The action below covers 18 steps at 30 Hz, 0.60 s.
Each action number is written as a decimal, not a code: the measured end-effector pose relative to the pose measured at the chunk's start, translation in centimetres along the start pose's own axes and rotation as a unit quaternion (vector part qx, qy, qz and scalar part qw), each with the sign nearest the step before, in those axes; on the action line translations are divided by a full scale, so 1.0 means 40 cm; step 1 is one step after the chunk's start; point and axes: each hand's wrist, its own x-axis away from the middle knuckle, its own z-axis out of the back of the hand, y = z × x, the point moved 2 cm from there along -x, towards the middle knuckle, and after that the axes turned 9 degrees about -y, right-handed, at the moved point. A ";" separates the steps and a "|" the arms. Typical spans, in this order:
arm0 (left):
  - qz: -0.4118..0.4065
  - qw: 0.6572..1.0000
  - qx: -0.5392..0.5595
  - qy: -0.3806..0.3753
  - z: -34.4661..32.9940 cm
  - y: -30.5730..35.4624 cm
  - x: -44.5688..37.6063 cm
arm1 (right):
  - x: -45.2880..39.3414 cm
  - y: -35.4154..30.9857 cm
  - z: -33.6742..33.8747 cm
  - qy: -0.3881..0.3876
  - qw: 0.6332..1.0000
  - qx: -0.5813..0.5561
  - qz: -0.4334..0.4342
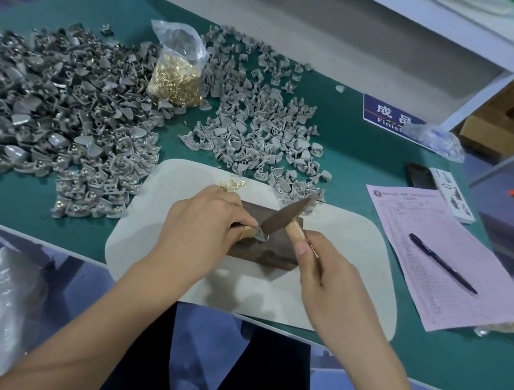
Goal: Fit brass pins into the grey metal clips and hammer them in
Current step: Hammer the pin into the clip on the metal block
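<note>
A grey clip [257, 234] is pinched on a dark block [278, 248] at the worktop's [366, 149] six o'clock by the left hand [204, 221], while a hammer [288, 216] is gripped by the right hand [329, 277]; hammering seems underway, and a square strike is called for next.

The tabletop [366, 149] is teal green, with a pale beige mat [335, 287] under a dark brown block [278, 251]. Grey clips [256, 130] lie beyond the left hand [201, 223]; brass pins [177, 81] gleam gold. Right of the right hand [332, 277], a black pen [443, 263] crosses pink lined paper [463, 282].
</note>
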 end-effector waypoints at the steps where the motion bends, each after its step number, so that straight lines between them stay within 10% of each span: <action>1: -0.001 1.000 -0.002 0.000 0.001 0.001 -0.001 | 0.001 -0.001 0.001 -0.004 1.000 0.025 -0.006; 18: 0.003 1.000 -0.002 -0.010 0.003 0.001 -0.009 | 0.027 -0.010 -0.018 0.022 0.999 0.037 0.012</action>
